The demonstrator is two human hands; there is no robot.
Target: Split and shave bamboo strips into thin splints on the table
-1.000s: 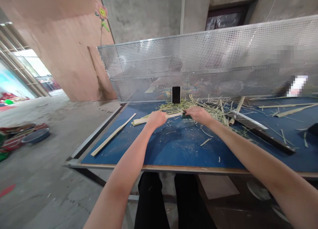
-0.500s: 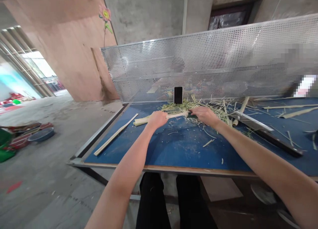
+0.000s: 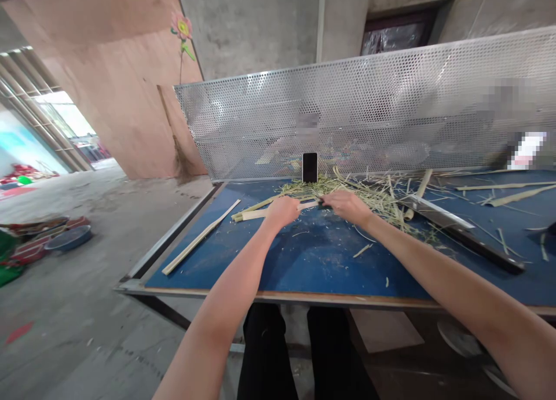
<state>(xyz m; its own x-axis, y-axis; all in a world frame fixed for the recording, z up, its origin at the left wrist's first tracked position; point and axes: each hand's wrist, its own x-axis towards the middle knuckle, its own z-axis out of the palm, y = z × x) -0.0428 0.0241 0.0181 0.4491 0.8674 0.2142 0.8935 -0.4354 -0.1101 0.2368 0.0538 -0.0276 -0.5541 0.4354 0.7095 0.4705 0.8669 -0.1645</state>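
Note:
My left hand (image 3: 283,212) is closed round a pale bamboo strip (image 3: 254,214), whose end sticks out to the left beside another greenish strip. The strip's other part (image 3: 308,205) runs across to my right hand (image 3: 348,206). That hand is closed on a small dark tool (image 3: 322,201) at the strip; its shape is mostly hidden by my fingers. Behind both hands lies a heap of thin green shavings (image 3: 373,194). One more pale strip (image 3: 202,237) lies slantwise on the blue tabletop (image 3: 278,267), to the left.
A large knife (image 3: 464,233) with a dark handle lies on the right. A phone (image 3: 310,167) stands upright against the perforated metal screen (image 3: 256,122) at the back. Long strips (image 3: 521,195) lie at far right. Basins (image 3: 69,238) sit on the floor at left.
My right hand with the dark tool has moved left along the strip. My left hand has shifted slightly right, so the hands are closer together.

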